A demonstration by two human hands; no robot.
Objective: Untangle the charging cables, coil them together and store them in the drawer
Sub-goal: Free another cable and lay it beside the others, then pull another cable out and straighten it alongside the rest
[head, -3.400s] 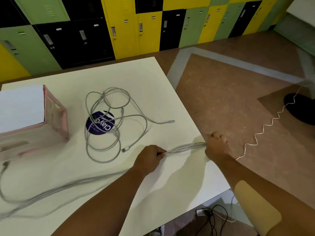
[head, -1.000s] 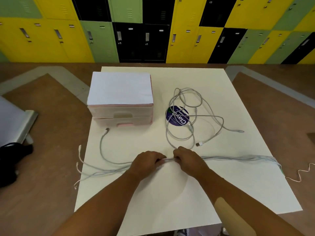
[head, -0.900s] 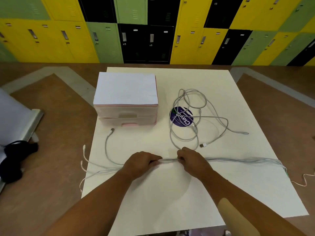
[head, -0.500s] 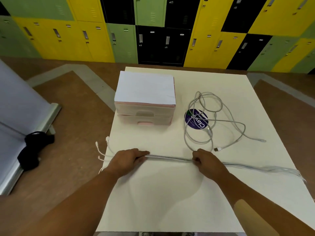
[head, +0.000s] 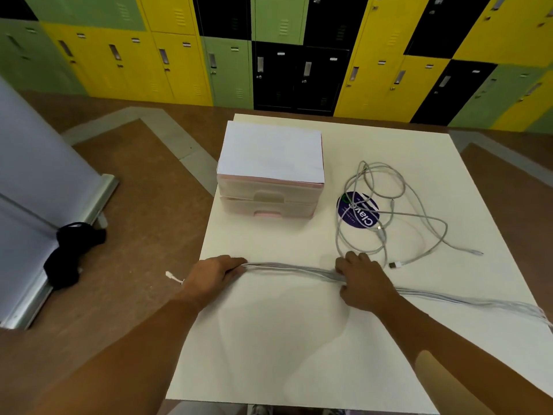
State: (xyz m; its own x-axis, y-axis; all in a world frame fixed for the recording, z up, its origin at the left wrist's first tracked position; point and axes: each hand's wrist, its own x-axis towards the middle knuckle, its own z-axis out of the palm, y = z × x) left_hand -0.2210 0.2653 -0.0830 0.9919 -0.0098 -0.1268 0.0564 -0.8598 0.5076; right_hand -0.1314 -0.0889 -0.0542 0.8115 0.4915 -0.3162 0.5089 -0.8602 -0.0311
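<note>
1. Straightened bundle (head: 293, 268) lies across the table (head: 299, 339), 9 to 4 o'clock; left hand (head: 214, 275) pinches it, right hand (head: 362, 278) curls round it.
2. Tangle (head: 386, 214) at 2 o'clock: not yet undone.
3. Coiling unstarted; drawers (head: 267, 205) at 11 o'clock closed.
</note>
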